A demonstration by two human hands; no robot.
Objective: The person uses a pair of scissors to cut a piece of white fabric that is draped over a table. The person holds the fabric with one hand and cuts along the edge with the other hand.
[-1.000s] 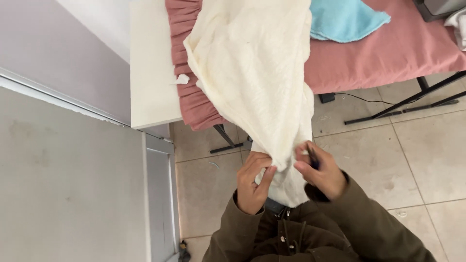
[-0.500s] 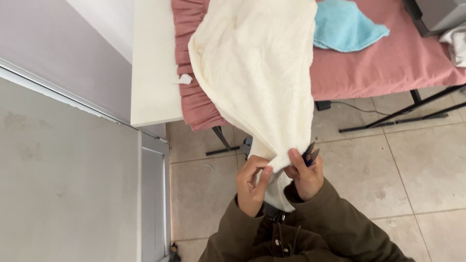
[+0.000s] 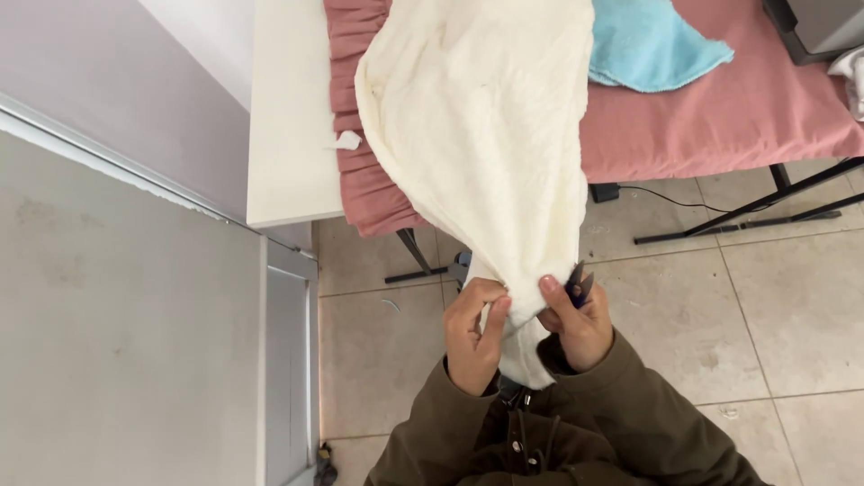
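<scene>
Cream cloth (image 3: 486, 135) drapes over pink-covered table (image 3: 720, 117), beside blue cloth (image 3: 648, 45).

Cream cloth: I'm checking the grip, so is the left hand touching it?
Touching. The head view shows the left hand pinching the cream cloth near its lower end, thumb and fingers closed on the fabric with no gap.

Right of the cream cloth (image 3: 486, 135), bare floor (image 3: 774, 297) lies open; the table (image 3: 292, 135) blocks its left.
</scene>
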